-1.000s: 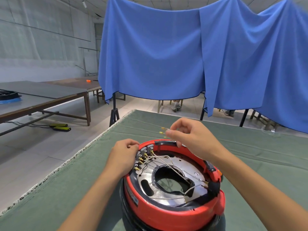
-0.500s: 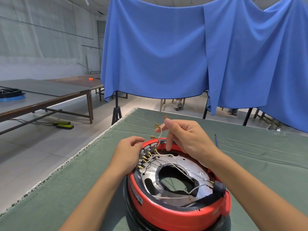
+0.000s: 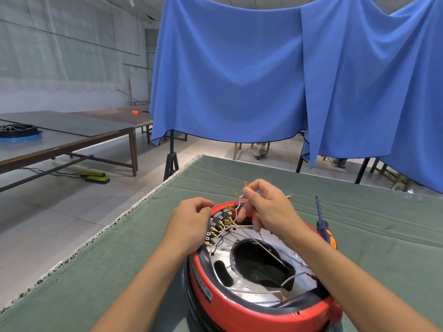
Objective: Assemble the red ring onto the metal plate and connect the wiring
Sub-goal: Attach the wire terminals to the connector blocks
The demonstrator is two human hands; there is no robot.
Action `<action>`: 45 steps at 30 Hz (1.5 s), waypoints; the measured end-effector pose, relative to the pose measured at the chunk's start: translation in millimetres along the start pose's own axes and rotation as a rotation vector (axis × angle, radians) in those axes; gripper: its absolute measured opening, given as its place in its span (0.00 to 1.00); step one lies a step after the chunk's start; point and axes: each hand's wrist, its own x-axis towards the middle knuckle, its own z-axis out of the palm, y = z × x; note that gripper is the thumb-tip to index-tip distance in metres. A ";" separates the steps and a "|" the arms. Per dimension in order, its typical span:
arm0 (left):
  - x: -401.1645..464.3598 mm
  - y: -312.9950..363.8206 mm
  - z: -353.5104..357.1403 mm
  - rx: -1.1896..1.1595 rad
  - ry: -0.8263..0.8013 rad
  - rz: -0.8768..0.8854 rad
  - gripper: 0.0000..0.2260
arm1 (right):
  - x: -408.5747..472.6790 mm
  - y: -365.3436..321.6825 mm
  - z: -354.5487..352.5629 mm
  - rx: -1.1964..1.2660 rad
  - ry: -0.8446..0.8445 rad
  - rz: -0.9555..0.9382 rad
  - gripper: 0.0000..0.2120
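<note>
okay, right hand [image 3: 266, 209] pinching wires [image 3: 239, 204] above the ring [image 3: 251, 312], left hand [image 3: 191, 221] curled on the ring's left rim.

Your right hand [image 3: 268, 209] has drawn back toward you and lifted the wires [image 3: 239, 200], whose brass terminals now stand above your fingers instead of pointing away. Your left hand [image 3: 191, 221] has slid along the ring [image 3: 251, 312] to the terminal block [image 3: 217, 226]. A screwdriver [image 3: 323, 226] has come into view at right.

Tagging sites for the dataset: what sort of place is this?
Likely a workshop or recording room: long bare tables, blue cloth hung as a screen, and a screwdriver on the green bench cover.
</note>
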 end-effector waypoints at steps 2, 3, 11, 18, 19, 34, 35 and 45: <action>-0.5 0.4 0.3 -0.003 -0.002 -0.001 0.10 | -1.1 0.2 0.4 0.035 -0.023 0.037 0.08; -0.9 0.8 0.2 -0.005 -0.002 0.000 0.10 | -1.4 0.1 0.3 0.047 -0.036 0.070 0.08; -3.0 1.6 -1.0 -0.013 -0.009 -0.004 0.11 | 6.3 -17.2 -9.7 -0.137 -0.202 0.433 0.12; -1.9 1.1 -0.5 -0.010 -0.004 -0.008 0.10 | 11.6 -19.5 4.9 -0.242 -0.159 0.519 0.14; -1.6 0.8 -0.4 -0.010 -0.005 -0.008 0.10 | 10.5 -17.3 7.1 -0.223 -0.158 0.523 0.12; -1.9 0.3 -0.8 0.006 -0.008 0.015 0.11 | 6.4 -5.6 12.2 -0.095 -0.082 0.505 0.17; -1.8 0.2 -0.9 0.006 -0.009 0.015 0.11 | 6.2 -5.9 12.2 -0.098 -0.086 0.504 0.16; -2.3 0.7 -1.6 0.026 -0.002 0.038 0.12 | 6.3 -7.3 15.1 -0.089 -0.058 0.475 0.07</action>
